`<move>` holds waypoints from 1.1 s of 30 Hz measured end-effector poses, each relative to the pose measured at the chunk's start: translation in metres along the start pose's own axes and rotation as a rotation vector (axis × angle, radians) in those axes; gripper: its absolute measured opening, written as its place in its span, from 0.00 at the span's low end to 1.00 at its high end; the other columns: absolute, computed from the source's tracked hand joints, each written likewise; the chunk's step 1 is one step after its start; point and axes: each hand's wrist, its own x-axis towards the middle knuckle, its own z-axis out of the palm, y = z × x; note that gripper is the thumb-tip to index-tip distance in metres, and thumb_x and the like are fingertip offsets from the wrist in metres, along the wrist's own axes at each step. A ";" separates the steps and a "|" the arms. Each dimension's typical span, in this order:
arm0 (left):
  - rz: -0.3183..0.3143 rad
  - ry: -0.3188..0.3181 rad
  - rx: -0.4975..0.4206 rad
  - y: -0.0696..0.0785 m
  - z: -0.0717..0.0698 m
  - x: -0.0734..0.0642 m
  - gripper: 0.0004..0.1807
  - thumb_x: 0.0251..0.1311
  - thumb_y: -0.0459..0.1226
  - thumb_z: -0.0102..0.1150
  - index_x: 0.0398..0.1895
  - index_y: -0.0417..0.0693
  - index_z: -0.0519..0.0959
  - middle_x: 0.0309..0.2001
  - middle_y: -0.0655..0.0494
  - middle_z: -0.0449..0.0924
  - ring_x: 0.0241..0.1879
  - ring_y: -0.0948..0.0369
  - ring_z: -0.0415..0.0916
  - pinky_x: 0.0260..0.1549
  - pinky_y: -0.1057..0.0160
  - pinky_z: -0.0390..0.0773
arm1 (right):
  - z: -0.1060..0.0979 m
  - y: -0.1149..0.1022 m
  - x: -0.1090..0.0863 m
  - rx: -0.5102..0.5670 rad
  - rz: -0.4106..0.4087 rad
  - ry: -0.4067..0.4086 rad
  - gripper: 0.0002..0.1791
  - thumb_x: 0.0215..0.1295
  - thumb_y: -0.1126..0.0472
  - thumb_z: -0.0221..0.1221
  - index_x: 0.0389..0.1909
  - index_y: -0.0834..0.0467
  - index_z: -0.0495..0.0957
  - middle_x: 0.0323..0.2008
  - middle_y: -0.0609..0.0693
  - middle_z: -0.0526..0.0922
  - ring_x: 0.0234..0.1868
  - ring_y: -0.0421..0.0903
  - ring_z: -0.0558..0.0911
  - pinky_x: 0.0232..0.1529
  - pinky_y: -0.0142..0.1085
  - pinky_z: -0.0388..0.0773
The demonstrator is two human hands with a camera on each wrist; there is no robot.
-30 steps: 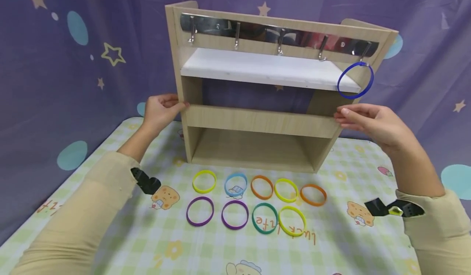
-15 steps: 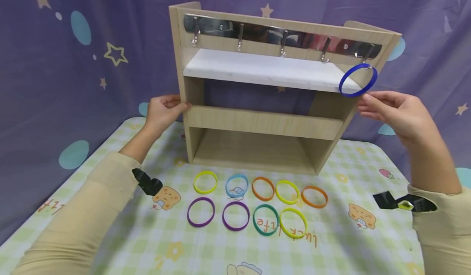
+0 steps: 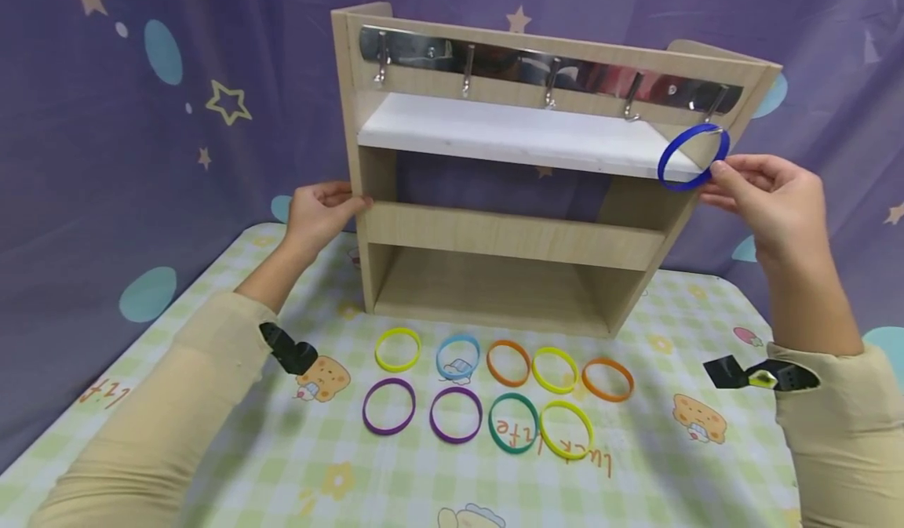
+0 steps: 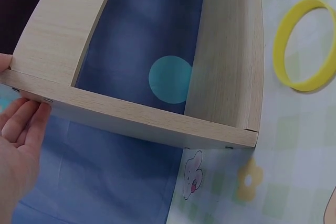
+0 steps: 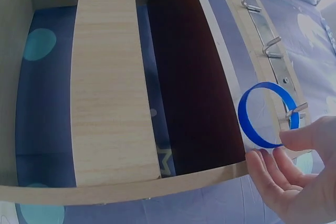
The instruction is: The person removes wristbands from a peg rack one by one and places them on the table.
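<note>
A blue silicone wristband (image 3: 664,169) hangs from the rightmost hook (image 3: 716,103) of a metal hook rail on a small wooden shelf (image 3: 515,234). My right hand (image 3: 777,198) is at the band's lower right edge, pinching it between thumb and fingertips; in the right wrist view the thumb overlaps the blue band (image 5: 242,116). My left hand (image 3: 318,213) grips the shelf's left side panel, thumb in front and fingers behind. In the left wrist view, the left fingers (image 4: 37,124) press against the panel's outer face.
On the checked tablecloth (image 3: 395,481) before the shelf lie several wristbands in two rows, among them a light blue one (image 3: 439,359), a green one (image 3: 492,426) and a purple one (image 3: 365,409). Other hooks (image 3: 468,71) on the rail bear nothing. A purple curtain (image 3: 247,34) hangs behind.
My right hand has risen from the shelf's right side up to the blue wristband and now pinches its edge. The left hand stays on the left panel.
</note>
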 end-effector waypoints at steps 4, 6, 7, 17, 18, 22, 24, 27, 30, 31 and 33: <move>-0.003 -0.006 -0.016 0.001 0.000 0.000 0.27 0.60 0.40 0.60 0.59 0.32 0.74 0.21 0.84 0.78 0.31 0.81 0.77 0.41 0.81 0.75 | 0.003 0.001 0.001 0.061 0.002 -0.005 0.03 0.53 0.72 0.67 0.28 0.63 0.83 0.22 0.50 0.86 0.22 0.42 0.86 0.27 0.31 0.85; -0.003 -0.011 -0.020 0.001 0.000 0.000 0.26 0.60 0.39 0.60 0.59 0.32 0.73 0.21 0.85 0.78 0.32 0.81 0.78 0.43 0.79 0.75 | 0.004 0.001 0.002 0.094 0.022 -0.011 0.03 0.54 0.74 0.65 0.28 0.63 0.83 0.23 0.50 0.86 0.23 0.42 0.87 0.28 0.31 0.86; -0.004 -0.012 -0.018 0.000 0.000 0.000 0.26 0.60 0.39 0.59 0.59 0.32 0.73 0.21 0.85 0.78 0.32 0.81 0.77 0.44 0.79 0.75 | 0.005 0.001 0.002 0.116 0.035 -0.016 0.04 0.55 0.74 0.64 0.28 0.64 0.83 0.23 0.50 0.86 0.24 0.42 0.87 0.28 0.32 0.86; -0.012 -0.010 -0.013 0.000 0.001 0.000 0.27 0.60 0.40 0.60 0.59 0.33 0.73 0.22 0.84 0.79 0.32 0.81 0.77 0.49 0.74 0.76 | 0.008 -0.004 -0.001 0.309 0.117 -0.034 0.06 0.59 0.76 0.60 0.33 0.66 0.84 0.26 0.55 0.87 0.24 0.47 0.86 0.31 0.34 0.87; -0.012 -0.013 -0.013 0.000 0.000 0.000 0.27 0.60 0.40 0.60 0.60 0.33 0.73 0.22 0.84 0.78 0.32 0.81 0.77 0.51 0.73 0.76 | 0.009 -0.005 -0.001 0.332 0.112 -0.038 0.07 0.59 0.77 0.59 0.33 0.67 0.84 0.26 0.56 0.87 0.24 0.48 0.86 0.31 0.35 0.87; -0.010 -0.021 -0.005 0.001 0.000 0.000 0.26 0.61 0.40 0.59 0.60 0.34 0.73 0.21 0.86 0.78 0.33 0.81 0.77 0.58 0.66 0.75 | 0.010 -0.008 -0.003 0.382 0.080 -0.042 0.07 0.60 0.78 0.57 0.33 0.69 0.84 0.26 0.58 0.87 0.24 0.49 0.86 0.30 0.36 0.87; -0.013 -0.022 0.002 0.002 0.000 0.001 0.27 0.60 0.41 0.60 0.60 0.34 0.73 0.21 0.85 0.78 0.33 0.81 0.77 0.60 0.62 0.75 | 0.010 -0.009 -0.005 0.379 0.068 -0.038 0.07 0.60 0.78 0.57 0.33 0.70 0.84 0.26 0.58 0.87 0.24 0.49 0.86 0.30 0.36 0.87; -0.025 -0.019 -0.005 0.002 -0.001 0.001 0.28 0.59 0.41 0.61 0.60 0.35 0.73 0.23 0.83 0.79 0.34 0.80 0.77 0.62 0.59 0.74 | 0.009 -0.010 -0.008 0.374 0.074 -0.029 0.07 0.60 0.78 0.58 0.33 0.69 0.84 0.26 0.58 0.87 0.24 0.49 0.85 0.29 0.36 0.87; -0.032 -0.024 -0.005 0.001 -0.002 0.002 0.29 0.59 0.42 0.63 0.60 0.36 0.74 0.27 0.79 0.82 0.34 0.80 0.78 0.62 0.59 0.74 | 0.007 -0.009 -0.011 0.382 0.085 -0.035 0.07 0.60 0.78 0.57 0.33 0.69 0.83 0.27 0.58 0.87 0.24 0.49 0.85 0.30 0.36 0.87; -0.031 -0.029 0.003 0.000 -0.003 0.002 0.29 0.58 0.43 0.64 0.60 0.37 0.74 0.29 0.77 0.83 0.35 0.80 0.77 0.61 0.59 0.74 | 0.005 -0.009 -0.012 0.385 0.092 -0.039 0.07 0.60 0.78 0.57 0.34 0.69 0.83 0.27 0.58 0.87 0.25 0.50 0.85 0.30 0.37 0.87; -0.029 -0.047 0.024 -0.002 -0.005 0.002 0.31 0.58 0.46 0.64 0.61 0.38 0.73 0.38 0.71 0.86 0.37 0.79 0.77 0.61 0.60 0.74 | 0.002 -0.008 -0.015 0.376 0.108 -0.052 0.08 0.61 0.78 0.56 0.34 0.69 0.83 0.28 0.58 0.87 0.25 0.49 0.85 0.31 0.36 0.87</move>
